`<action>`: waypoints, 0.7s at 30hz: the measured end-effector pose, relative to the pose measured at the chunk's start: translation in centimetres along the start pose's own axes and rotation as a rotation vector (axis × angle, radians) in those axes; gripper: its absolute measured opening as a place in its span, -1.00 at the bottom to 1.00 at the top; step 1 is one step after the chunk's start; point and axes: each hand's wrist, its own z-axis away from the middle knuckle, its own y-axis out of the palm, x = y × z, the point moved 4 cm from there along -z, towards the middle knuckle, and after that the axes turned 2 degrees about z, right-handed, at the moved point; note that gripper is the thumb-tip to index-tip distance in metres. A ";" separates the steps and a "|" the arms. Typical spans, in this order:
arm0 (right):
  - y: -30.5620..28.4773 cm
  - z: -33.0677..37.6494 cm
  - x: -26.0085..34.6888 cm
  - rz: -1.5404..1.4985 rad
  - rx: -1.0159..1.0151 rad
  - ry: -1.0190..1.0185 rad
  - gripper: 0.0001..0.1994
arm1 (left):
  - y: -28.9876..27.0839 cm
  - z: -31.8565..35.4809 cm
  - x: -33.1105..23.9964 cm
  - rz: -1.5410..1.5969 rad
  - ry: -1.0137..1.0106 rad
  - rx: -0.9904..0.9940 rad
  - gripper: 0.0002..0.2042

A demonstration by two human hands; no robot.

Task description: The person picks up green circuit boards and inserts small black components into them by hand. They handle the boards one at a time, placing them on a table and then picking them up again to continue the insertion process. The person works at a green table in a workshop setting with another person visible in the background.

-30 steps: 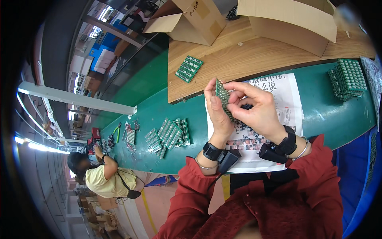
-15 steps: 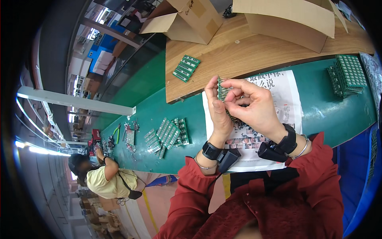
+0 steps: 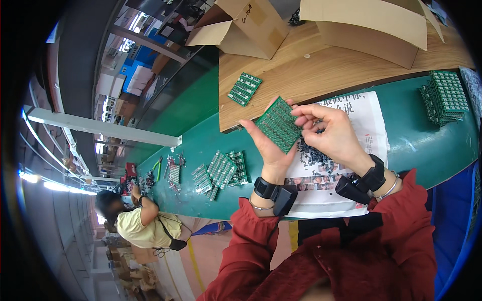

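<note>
A green circuit board (image 3: 278, 125), covered in rows of small parts, lies tilted across my left hand (image 3: 271, 150). The fingers support it from behind, and the thumb stands away from its left edge. At the board's right edge is my right hand (image 3: 329, 131), its fingers curled in and pinched together; whatever may be between the fingertips is too small to make out. Below the hands, a pile of small black parts (image 3: 314, 156) is spread over a printed newspaper sheet (image 3: 369, 145) on the green tabletop (image 3: 411, 160).
Stacked circuit boards (image 3: 444, 98) stand at the right, more boards (image 3: 221, 170) lie at the left, and a single board (image 3: 244, 89) rests on the wooden board (image 3: 296, 70). Behind are cardboard boxes (image 3: 371, 32). Green-handled pliers (image 3: 158, 169) lie near a seated co-worker (image 3: 145, 226).
The circuit board has turned from edge-on to face up in my left hand, whose thumb has swung out. My right hand has moved slightly away, uncovering the black parts.
</note>
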 end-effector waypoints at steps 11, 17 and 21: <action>1.4 0.8 -0.5 0.069 0.070 -0.028 -0.66 | -0.1 -0.5 -0.2 0.243 -0.150 0.034 -0.04; 2.2 1.2 0.4 0.159 0.058 -0.276 -0.65 | 0.9 0.1 0.3 0.114 -0.098 -0.048 -0.06; 2.6 1.4 0.7 0.348 0.073 -0.350 -0.68 | 0.5 0.1 0.7 0.113 -0.068 0.005 -0.08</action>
